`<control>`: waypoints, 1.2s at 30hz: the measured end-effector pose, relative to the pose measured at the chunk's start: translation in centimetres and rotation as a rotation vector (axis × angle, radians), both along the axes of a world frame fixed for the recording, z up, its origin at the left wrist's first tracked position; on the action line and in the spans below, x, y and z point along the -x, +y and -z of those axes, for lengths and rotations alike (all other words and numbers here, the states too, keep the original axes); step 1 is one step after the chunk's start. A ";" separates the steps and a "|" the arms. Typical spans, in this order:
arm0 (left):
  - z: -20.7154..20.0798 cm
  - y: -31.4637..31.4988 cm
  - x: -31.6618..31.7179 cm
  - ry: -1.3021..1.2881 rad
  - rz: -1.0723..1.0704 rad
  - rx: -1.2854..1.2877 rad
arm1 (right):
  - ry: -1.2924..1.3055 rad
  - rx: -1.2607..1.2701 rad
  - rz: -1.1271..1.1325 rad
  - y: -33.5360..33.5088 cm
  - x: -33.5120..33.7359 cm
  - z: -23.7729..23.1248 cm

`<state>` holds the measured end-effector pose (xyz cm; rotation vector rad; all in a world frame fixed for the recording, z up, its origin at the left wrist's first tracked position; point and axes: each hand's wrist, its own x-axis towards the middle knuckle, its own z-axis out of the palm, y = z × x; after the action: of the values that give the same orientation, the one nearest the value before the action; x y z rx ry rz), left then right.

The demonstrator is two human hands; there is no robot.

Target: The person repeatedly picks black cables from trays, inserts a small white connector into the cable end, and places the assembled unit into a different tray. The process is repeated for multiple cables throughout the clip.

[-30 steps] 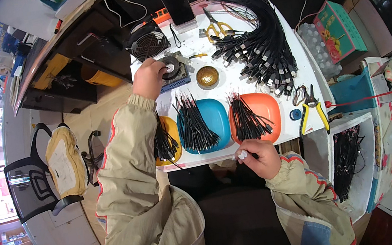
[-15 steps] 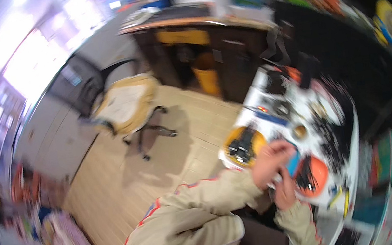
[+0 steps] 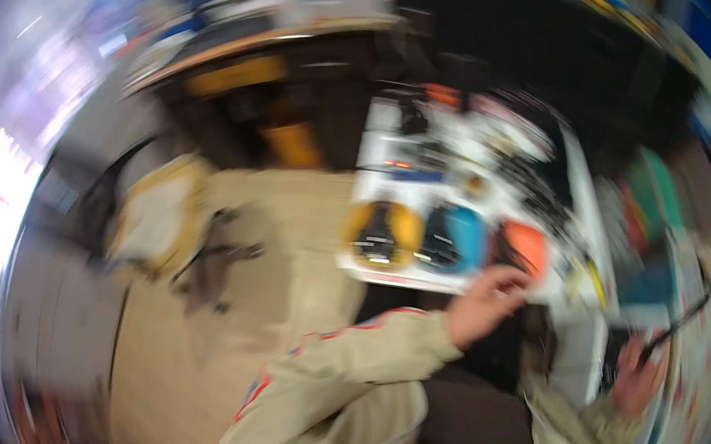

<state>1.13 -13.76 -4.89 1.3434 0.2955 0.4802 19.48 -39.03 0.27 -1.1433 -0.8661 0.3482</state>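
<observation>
My left hand (image 3: 483, 306) hovers at the table's front edge beside an orange tray (image 3: 531, 245). Its fingers curl toward the thumb as in a pinch; anything between them is too small and blurred to name. Dark, thin pieces lie on the orange tray. Left of it is a blue tray (image 3: 469, 238) with black parts, then a yellow tray (image 3: 409, 231) with black parts. Farther right and lower, my right hand (image 3: 638, 375) is closed on a thin black stick-like thing (image 3: 687, 315), which points up and to the right.
The white table (image 3: 579, 183) carries a dark cluster of parts (image 3: 535, 189) and a yellow-handled tool (image 3: 595, 280). Boxes and a green folder-like thing (image 3: 658, 187) stand to the right. A wheeled chair (image 3: 159, 216) and a dark desk (image 3: 327, 73) are farther off.
My hands, together over the blue tray before, are now apart. The right has gone right and down and holds the black stick-like thing. The whole view has shifted.
</observation>
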 end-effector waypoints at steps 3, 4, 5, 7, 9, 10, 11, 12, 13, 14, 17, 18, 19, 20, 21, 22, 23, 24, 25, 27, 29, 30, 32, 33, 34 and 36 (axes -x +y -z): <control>0.1 -0.8 -0.2 -0.015 0.155 0.153 | -0.096 0.061 0.525 -7.6 1.6 -3.8; 0.0 -1.1 -0.4 0.038 0.170 0.174 | -0.102 0.141 0.679 -9.4 2.4 -4.7; -0.3 -2.0 -0.3 0.086 0.238 0.241 | -0.180 0.261 0.798 -11.2 2.7 -5.1; -0.3 -2.4 -1.2 0.120 0.293 0.315 | -0.231 0.543 0.866 -12.8 2.8 -4.5; -0.3 -2.8 -1.5 0.150 0.291 0.311 | -0.259 0.712 0.822 -13.0 1.2 -1.6; -0.2 -2.9 -1.6 0.179 0.290 0.300 | -0.329 0.786 0.863 -13.0 -0.1 0.5; 0.0 -2.9 -1.7 0.183 0.282 0.287 | -0.308 0.906 0.886 -12.9 -1.7 2.9; 0.2 -2.8 -1.6 0.188 0.292 0.285 | -0.286 0.981 0.956 -13.0 -2.9 5.4; 0.4 -2.5 -1.6 0.198 0.295 0.285 | -0.251 1.169 0.988 -13.2 -4.2 7.9; 0.6 -2.2 -1.4 0.203 0.290 0.290 | -0.301 1.313 1.003 -13.0 -5.3 10.3; 1.3 -1.5 -0.6 0.228 0.256 0.262 | -0.304 1.616 0.978 -12.2 -7.4 14.8; 1.4 -1.1 -0.2 0.235 0.232 0.255 | -0.302 1.662 0.976 -11.9 -7.6 15.4; 1.7 -0.6 0.3 0.249 0.214 0.242 | -0.311 1.697 0.942 -11.1 -7.9 15.8; 1.9 0.0 0.9 0.264 0.190 0.214 | -0.249 1.687 1.000 -10.7 -7.8 15.5; 2.3 0.6 1.7 0.271 0.157 0.189 | -0.241 1.674 1.020 -10.2 -7.9 15.0; 2.7 1.2 2.5 0.290 0.113 0.160 | -0.308 1.655 1.066 -9.7 -7.8 14.2; 3.2 2.1 3.2 0.274 0.053 0.148 | -0.399 1.657 1.088 -9.2 -7.6 13.4; 3.7 3.2 3.9 0.256 -0.003 0.133 | -0.579 1.657 1.052 -8.5 -7.3 12.5; 4.2 4.4 4.7 0.241 -0.084 0.177 | -0.635 1.555 0.988 -7.7 -7.1 11.7; 5.0 7.5 6.2 0.255 -0.343 -0.042 | -0.643 1.345 0.866 -5.0 -6.5 9.9; 5.7 10.4 6.9 0.310 -0.583 -0.425 | -0.599 1.063 0.724 -0.7 -5.0 8.9; 5.9 11.9 7.1 0.360 -0.669 -0.596 | -0.600 0.995 0.635 2.2 -4.2 8.8; 6.3 14.7 7.1 0.539 -0.734 -1.017 | -0.477 0.808 0.351 8.4 -1.8 9.0; 6.6 15.7 6.7 0.581 -0.748 -1.112 | -0.507 0.863 0.222 10.8 -0.2 8.9; 7.0 16.4 6.2 0.631 -0.758 -1.194 | -0.467 0.793 0.091 13.9 1.2 9.3; 7.8 17.2 5.7 0.795 -0.688 -1.258 | -0.460 0.684 -0.111 19.2 3.3 9.8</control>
<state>-4.52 3.47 -12.66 2.6615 1.2846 0.7212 16.13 -19.82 -9.51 -1.8569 -1.2654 0.5044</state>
